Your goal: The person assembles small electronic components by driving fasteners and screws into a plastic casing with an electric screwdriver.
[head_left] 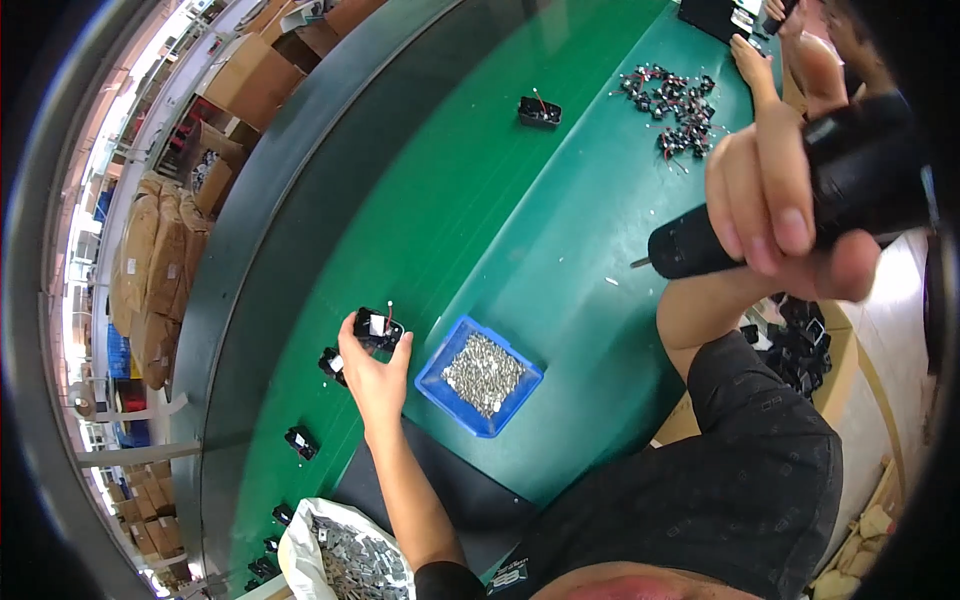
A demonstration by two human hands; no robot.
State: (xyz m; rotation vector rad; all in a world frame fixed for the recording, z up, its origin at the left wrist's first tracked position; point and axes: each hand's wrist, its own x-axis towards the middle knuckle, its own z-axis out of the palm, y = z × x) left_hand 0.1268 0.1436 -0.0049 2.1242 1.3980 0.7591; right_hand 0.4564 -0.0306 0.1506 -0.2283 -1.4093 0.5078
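Observation:
My left hand point(376, 378) reaches over the green conveyor belt. Its fingers and thumb are closed around a small black plastic housing point(378, 328) with a white part inside and a red wire sticking up. A second black housing point(331, 366) lies against that hand. Raised at the right, close to the camera, my right hand point(765, 200) wraps round a black electric screwdriver point(690, 245). Its thin bit points left, in the air above the green table. Just right of my left hand stands a blue tray point(442, 350) of small metal screws point(485, 375).
More black housings point(540, 112) sit along the belt point(440, 200). A pile of wired black parts point(680, 110) lies on the far table, near a co-worker's hand point(750, 62). A white bag point(297, 560) of metal pieces stands lower left. Right of me is a carton point(842, 365) of black parts.

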